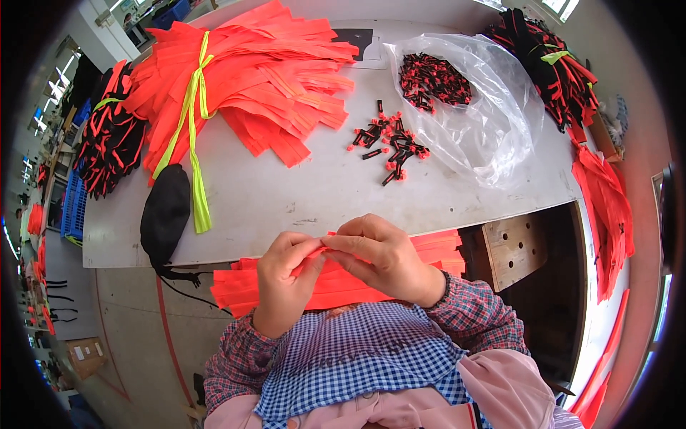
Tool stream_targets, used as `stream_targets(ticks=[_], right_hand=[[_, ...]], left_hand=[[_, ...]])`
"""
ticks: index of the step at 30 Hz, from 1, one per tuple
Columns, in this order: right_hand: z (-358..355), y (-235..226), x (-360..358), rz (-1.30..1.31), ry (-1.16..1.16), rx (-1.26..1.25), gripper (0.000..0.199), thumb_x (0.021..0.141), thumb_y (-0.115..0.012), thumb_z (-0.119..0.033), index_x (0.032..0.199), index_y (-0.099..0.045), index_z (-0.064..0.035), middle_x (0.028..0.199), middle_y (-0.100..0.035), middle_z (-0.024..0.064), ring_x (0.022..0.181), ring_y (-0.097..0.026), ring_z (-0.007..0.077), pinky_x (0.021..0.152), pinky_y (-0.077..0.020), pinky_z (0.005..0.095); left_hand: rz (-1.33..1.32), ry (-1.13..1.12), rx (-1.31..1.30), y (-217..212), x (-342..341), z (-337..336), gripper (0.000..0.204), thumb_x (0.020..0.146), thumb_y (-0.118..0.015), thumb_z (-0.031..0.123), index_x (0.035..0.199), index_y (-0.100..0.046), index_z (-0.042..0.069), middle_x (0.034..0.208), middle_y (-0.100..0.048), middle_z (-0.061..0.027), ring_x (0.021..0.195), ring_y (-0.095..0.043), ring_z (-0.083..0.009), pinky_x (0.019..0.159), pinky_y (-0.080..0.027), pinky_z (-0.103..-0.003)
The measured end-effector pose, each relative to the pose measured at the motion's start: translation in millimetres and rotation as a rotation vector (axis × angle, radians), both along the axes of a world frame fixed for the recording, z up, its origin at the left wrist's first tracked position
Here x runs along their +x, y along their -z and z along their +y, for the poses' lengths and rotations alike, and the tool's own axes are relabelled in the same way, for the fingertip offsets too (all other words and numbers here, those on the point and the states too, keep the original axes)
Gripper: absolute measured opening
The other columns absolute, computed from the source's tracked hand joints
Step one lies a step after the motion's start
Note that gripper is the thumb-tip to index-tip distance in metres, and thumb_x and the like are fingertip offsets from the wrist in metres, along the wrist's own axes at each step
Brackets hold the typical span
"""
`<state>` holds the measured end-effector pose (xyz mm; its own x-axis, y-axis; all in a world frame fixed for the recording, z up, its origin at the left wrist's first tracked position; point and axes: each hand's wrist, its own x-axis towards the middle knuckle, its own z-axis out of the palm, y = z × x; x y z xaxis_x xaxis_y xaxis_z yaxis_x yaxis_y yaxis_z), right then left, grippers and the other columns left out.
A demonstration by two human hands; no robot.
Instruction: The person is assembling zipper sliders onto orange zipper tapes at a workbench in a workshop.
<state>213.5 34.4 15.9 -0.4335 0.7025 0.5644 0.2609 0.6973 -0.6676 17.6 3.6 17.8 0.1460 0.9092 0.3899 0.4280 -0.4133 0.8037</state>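
Observation:
My left hand and my right hand meet in front of my body, just below the table's front edge. Both are closed in a pinch on a bright orange-red fabric strip, of which only a bit shows between the fingertips. More strips of the same colour lie in a layer across my lap, under both hands. On the table ahead of my right hand sits a small loose pile of black-and-red zipper pulls. Whether a small part is also between my fingers is hidden.
A big bundle of orange-red strips lies far left, tied with a yellow-green band. Nearby is a black pouch-like thing. A clear plastic bag holds many more pulls. Black-and-red bundles flank the table. An opening shows a wooden block.

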Motion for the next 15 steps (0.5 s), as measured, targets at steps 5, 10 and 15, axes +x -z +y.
stream_targets(ticks=[5,10,15], right_hand=[[0.4,0.4,-1.5,0.122,-0.015,-0.285,0.03,0.085,-0.075,-0.007,0.114,-0.069,-0.0018,0.098,-0.066,0.0093,0.088,-0.066,0.0203,0.075,-0.0551,0.0293],[3.0,29.6,-4.1,0.575,-0.35,-0.99,0.018,0.096,-0.067,-0.012,0.109,-0.069,0.0001,0.097,-0.067,0.0034,0.089,-0.063,0.0099,0.078,-0.0552,0.0267],[0.0,24.3,-11.6,0.675,-0.392,-0.942,0.014,0.098,-0.063,-0.011,0.106,-0.068,-0.0011,0.097,-0.066,0.0021,0.089,-0.062,0.009,0.08,-0.0541,0.0258]], left_hand=[[-0.169,0.041,-0.128,-6.0,-2.2,1.4,0.02,0.089,-0.068,-0.003,0.109,-0.069,-0.002,0.098,-0.066,-0.0065,0.086,-0.065,-0.0139,0.072,-0.053,-0.025],[-0.379,0.085,-0.371,-2.5,-9.8,2.2,0.016,0.094,-0.065,0.0,0.108,-0.07,-0.002,0.101,-0.066,-0.003,0.091,-0.063,-0.01,0.08,-0.052,-0.023],[-0.938,0.14,-0.612,5.3,-14.3,2.0,0.022,0.097,-0.061,0.002,0.118,-0.066,0.001,0.111,-0.066,-0.0032,0.098,-0.062,-0.0092,0.089,-0.05,-0.025]])
